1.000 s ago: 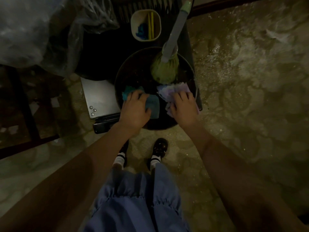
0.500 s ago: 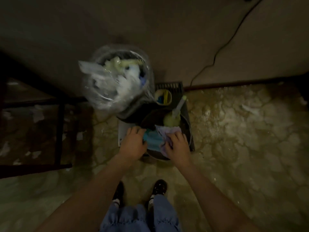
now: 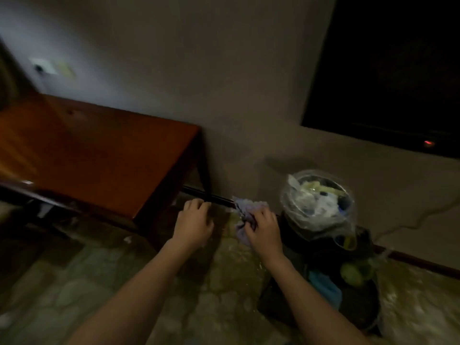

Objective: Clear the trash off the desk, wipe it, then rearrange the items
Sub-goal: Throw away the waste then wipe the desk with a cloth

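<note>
Holding a crumpled purple cloth (image 3: 245,215), the right hand (image 3: 263,230) sits in the middle of the frame, with its fingers curled around it. The left hand (image 3: 193,224) is just beside it, to the left, holding nothing, fingers bent loosely. Both hands hang above the patterned floor (image 3: 124,282). A brown wooden desk (image 3: 99,155) fills the left side of the frame, against the wall (image 3: 224,83). To the right of the hands stands a trash bin (image 3: 318,205) with a clear bag full of trash. In the lower right, a dark bucket (image 3: 361,307) holds a blue cloth (image 3: 326,287) and a green brush (image 3: 353,272).
</note>
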`<state>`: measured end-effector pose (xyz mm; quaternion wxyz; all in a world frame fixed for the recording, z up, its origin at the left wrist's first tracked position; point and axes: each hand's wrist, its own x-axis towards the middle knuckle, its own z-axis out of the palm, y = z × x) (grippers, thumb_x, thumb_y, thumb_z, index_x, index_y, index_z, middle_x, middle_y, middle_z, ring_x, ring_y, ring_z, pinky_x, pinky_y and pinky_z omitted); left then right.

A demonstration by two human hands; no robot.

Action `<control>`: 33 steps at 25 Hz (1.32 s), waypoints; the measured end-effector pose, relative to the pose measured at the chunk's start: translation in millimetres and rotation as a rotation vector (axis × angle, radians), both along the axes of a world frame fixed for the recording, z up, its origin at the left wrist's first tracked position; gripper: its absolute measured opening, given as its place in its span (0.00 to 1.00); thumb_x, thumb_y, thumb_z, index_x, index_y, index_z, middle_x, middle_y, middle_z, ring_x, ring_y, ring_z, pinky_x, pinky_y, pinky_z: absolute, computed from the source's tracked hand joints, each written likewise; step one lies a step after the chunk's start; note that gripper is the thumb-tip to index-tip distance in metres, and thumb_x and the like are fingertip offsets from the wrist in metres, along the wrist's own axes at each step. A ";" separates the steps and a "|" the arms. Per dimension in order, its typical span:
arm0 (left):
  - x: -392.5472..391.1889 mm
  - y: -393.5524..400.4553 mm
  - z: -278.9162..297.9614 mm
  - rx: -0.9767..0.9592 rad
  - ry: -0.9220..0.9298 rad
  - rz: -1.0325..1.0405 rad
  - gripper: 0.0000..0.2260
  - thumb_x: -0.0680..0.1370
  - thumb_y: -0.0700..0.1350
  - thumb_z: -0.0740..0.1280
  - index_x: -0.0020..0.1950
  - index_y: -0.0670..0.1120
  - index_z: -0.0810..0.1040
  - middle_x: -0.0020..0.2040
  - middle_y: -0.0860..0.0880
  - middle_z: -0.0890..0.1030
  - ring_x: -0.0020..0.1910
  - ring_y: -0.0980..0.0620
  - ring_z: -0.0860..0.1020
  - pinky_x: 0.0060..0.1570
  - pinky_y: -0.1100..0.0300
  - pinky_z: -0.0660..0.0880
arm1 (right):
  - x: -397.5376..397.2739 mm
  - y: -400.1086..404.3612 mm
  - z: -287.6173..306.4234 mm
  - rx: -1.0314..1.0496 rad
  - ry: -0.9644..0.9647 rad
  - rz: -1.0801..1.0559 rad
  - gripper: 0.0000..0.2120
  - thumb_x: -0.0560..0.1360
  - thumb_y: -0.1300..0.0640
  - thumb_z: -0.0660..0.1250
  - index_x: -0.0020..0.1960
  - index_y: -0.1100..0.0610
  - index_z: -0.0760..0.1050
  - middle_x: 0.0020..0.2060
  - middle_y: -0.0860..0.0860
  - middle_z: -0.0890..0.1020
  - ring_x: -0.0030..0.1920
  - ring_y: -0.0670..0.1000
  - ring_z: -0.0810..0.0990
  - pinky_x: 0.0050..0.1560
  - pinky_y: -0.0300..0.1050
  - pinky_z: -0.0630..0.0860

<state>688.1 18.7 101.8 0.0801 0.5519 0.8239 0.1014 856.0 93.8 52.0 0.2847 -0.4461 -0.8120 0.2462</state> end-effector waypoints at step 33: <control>-745.1 -191.4 51.5 0.094 0.016 0.757 0.22 0.78 0.49 0.61 0.71 0.47 0.65 0.69 0.47 0.66 0.69 0.48 0.62 0.67 0.51 0.65 | -845.9 -89.6 66.3 0.191 -0.086 0.858 0.17 0.78 0.57 0.63 0.66 0.56 0.71 0.59 0.54 0.73 0.58 0.53 0.69 0.52 0.41 0.67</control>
